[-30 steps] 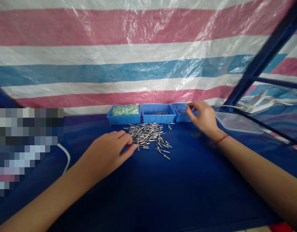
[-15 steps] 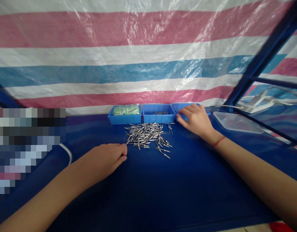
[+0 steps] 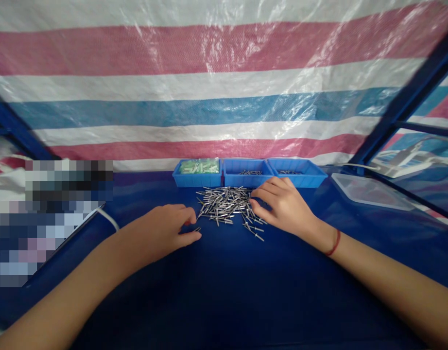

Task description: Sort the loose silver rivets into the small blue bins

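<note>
A loose pile of silvery pop rivets (image 3: 224, 201) lies on the dark blue tabletop (image 3: 224, 287). At its left edge is my left hand (image 3: 167, 228), thumb and forefinger apart. A small rivet shows in the gap beside the thumb; whether it touches the fingers I cannot tell. My right hand (image 3: 282, 204), with a red cord on the wrist, reaches over the pile's right side. Its thumb and fingers are spread, the fingertips close to the rivets and partly hiding them.
Behind the pile stand three blue bins in a row: the left bin (image 3: 197, 181) with a bag of pale green pieces, the middle bin (image 3: 246, 181) and right bin (image 3: 307, 181) with a few rivets each. A clear plastic lid (image 3: 370, 192) and a power strip (image 3: 402, 160) are at right.
My right hand has come from the right bin down to the rivet pile. My left hand drew back from the pile with fingers closed, then parted them. The view has shifted slightly.
</note>
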A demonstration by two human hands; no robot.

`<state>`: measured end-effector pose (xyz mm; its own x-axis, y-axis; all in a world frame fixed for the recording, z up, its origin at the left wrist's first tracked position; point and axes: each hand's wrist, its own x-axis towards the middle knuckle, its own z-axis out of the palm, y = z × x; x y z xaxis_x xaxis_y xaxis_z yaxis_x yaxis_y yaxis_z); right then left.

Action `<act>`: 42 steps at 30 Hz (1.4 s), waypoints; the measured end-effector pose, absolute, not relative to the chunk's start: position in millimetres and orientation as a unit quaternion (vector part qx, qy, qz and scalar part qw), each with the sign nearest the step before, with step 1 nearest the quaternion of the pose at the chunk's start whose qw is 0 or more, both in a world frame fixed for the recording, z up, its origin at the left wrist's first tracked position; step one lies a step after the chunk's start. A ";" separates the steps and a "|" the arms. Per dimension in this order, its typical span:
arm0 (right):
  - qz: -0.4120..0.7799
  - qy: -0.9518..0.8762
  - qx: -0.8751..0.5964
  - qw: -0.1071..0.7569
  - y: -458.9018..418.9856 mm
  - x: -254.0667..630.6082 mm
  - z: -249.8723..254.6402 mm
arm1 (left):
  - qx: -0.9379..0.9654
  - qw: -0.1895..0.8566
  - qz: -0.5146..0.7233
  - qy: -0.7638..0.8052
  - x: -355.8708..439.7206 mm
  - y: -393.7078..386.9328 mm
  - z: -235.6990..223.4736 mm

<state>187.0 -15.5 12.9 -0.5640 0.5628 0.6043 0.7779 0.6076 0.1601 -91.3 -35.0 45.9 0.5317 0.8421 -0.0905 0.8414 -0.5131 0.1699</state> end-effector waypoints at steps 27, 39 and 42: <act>-0.026 -0.859 -0.367 0.355 -29.0 170.5 11.4 | 0.828 0.163 0.320 0.431 -44.2 -32.1 11.0; 0.231 -0.778 -0.337 0.477 -48.0 150.2 11.3 | 0.800 0.304 0.336 0.392 -30.9 -50.3 11.6; 0.229 -0.776 -0.337 0.481 -47.6 150.3 11.0 | 0.798 0.305 0.345 0.388 -29.9 -51.3 11.6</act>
<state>150.3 -47.6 11.0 -0.3097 0.7438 0.5923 0.3039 0.6677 -0.6796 -29.9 -51.3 11.6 0.4613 0.8297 0.3144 0.4087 -0.5132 0.7547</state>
